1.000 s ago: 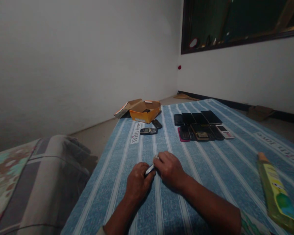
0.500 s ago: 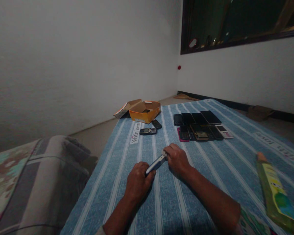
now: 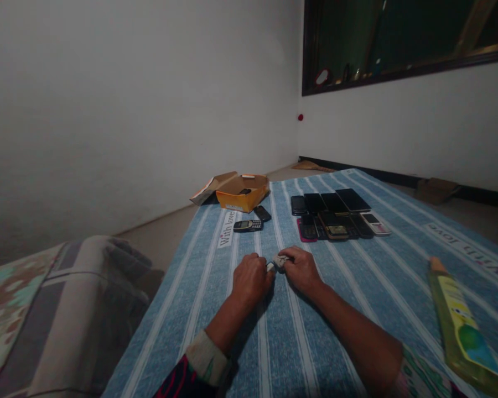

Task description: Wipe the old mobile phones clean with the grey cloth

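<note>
My left hand (image 3: pixel 250 282) is closed around a silver-and-blue mobile phone (image 3: pixel 270 267); only one pale end shows past the fingers. Pinched in my right hand (image 3: pixel 302 271) is a crumpled whitish cloth (image 3: pixel 280 261), close against the phone's exposed end. Whether the two touch I cannot tell. Beyond my hands, a dark keypad phone (image 3: pixel 248 225) lies on the striped blue cloth (image 3: pixel 216 276), with a smaller black phone (image 3: pixel 262 213) just behind it.
An open orange box (image 3: pixel 243 200) at the back left has a dark item inside. Two rows of phones (image 3: pixel 334 213) lie at the right. A bottle of yellow-green liquid (image 3: pixel 460 326) lies near the right edge. Folded bedding (image 3: pixel 78 309) sits at the left.
My left hand has moved up and right, nearer to my right hand, and now covers most of the phone. More of the whitish cloth shows. The view has shifted slightly.
</note>
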The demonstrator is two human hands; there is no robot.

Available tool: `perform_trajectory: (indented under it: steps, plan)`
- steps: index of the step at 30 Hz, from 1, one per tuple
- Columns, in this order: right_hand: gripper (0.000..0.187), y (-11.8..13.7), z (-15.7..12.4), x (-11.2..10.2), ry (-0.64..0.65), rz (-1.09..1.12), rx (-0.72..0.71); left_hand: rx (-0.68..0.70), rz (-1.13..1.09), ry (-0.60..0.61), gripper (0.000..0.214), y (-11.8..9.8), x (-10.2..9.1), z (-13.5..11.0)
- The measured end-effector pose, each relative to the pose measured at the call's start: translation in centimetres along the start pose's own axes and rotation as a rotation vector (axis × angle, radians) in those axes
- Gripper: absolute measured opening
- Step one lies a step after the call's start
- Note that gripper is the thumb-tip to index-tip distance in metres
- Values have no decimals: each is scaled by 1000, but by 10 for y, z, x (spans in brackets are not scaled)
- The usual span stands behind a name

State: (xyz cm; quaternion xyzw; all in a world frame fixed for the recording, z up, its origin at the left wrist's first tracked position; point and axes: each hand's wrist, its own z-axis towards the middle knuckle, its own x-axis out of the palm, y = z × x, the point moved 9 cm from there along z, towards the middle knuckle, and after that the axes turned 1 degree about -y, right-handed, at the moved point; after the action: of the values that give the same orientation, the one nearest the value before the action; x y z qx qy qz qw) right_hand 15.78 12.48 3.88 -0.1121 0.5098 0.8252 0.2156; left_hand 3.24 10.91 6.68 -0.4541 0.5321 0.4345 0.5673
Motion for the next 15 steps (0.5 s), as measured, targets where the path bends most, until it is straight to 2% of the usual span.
perform_trajectory:
  steps: [4, 8, 12, 15]
  plan:
    - [22, -1, 1, -1, -43, 90, 23, -6, -85, -48, 18, 2, 1, 3]
    - [23, 13, 2, -6, -69, 137, -39, 22, -370, -204, 14, 9, -4, 2]
    - [28, 49, 3, -23, -111, -5, -257, 112, -721, -361, 15, 11, -18, -2]
    - [25, 77, -2, -28, -102, -237, -434, 167, -909, -396, 16, 8, -23, -5]
